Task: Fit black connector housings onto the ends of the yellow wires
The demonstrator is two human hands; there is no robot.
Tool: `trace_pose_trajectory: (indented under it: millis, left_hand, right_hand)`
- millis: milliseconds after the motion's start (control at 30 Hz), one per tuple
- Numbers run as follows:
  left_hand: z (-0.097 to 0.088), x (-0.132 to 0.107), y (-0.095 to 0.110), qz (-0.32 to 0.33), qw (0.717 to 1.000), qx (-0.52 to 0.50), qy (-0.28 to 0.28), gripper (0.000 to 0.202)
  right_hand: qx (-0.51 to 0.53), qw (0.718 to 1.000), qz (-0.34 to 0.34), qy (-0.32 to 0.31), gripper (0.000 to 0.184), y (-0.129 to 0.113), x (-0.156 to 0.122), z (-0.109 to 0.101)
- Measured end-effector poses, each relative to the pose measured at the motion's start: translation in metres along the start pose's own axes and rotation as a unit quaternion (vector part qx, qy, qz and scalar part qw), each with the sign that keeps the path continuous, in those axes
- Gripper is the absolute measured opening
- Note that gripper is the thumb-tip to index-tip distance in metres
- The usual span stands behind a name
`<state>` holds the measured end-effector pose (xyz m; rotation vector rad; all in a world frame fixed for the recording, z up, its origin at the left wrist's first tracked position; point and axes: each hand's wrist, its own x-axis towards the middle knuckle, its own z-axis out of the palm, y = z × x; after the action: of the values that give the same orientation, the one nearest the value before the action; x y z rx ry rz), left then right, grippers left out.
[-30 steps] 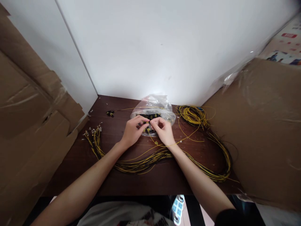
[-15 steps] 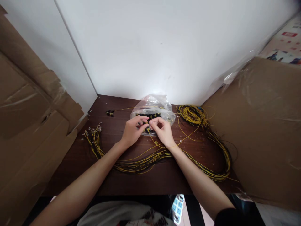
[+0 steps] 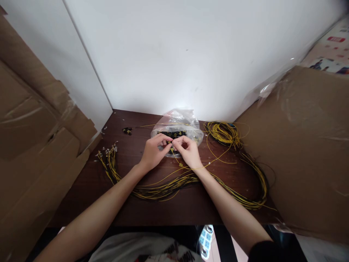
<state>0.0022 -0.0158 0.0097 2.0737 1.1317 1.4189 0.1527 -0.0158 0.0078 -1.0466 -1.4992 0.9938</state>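
Note:
My left hand (image 3: 154, 152) and my right hand (image 3: 187, 151) meet at the middle of a dark wooden table (image 3: 188, 207), fingertips pinched together on a small black and yellow connector (image 3: 170, 147) at the end of a thin yellow wire (image 3: 188, 169). Just behind my fingers lies a clear plastic bag (image 3: 178, 122) holding several small black and yellow parts. A long bundle of yellow and black wires (image 3: 163, 190) runs across the table under my wrists.
A coil of yellow wire (image 3: 223, 133) lies at the back right. Wire ends with clear connectors (image 3: 107, 153) fan out on the left. A lone black connector (image 3: 127, 131) sits at the back left. Cardboard sheets (image 3: 305, 145) stand on both sides; a white wall is behind.
My fingertips have drawn slightly closer together on the small connector. Everything else on the table lies as before.

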Motion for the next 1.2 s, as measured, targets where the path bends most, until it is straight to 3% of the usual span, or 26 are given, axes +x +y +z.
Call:
trace_pose_trajectory:
  millis: [1200]
  left_hand:
    - [0.0008, -0.0011, -0.0016, -0.019, 1.000, -0.011, -0.001, 0.012]
  right_hand:
    - [0.001, 1.000, 0.009, -0.004, 0.025, 0.0002, -0.0008, -0.0010]
